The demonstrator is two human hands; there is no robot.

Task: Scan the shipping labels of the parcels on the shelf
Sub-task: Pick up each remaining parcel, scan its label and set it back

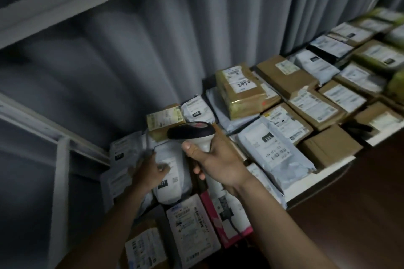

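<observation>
My right hand [215,162] grips the white handle of a barcode scanner [192,133], whose black head points left over the parcels. My left hand [150,170] rests on a white poly-mailer parcel [172,179] near the shelf's left end, fingers laid along its upper left edge beside its shipping label [169,165]. Several parcels lie label-up on the shelf, among them a grey mailer [271,153] and a taped brown box [242,96].
The white shelf edge [323,173] runs diagonally to the upper right, packed with brown boxes and mailers. A grey curtain [153,50] hangs behind. White frame bars [60,183] stand at left. A pink-edged package [213,220] and the scanner's black cable [234,224] lie below my right wrist.
</observation>
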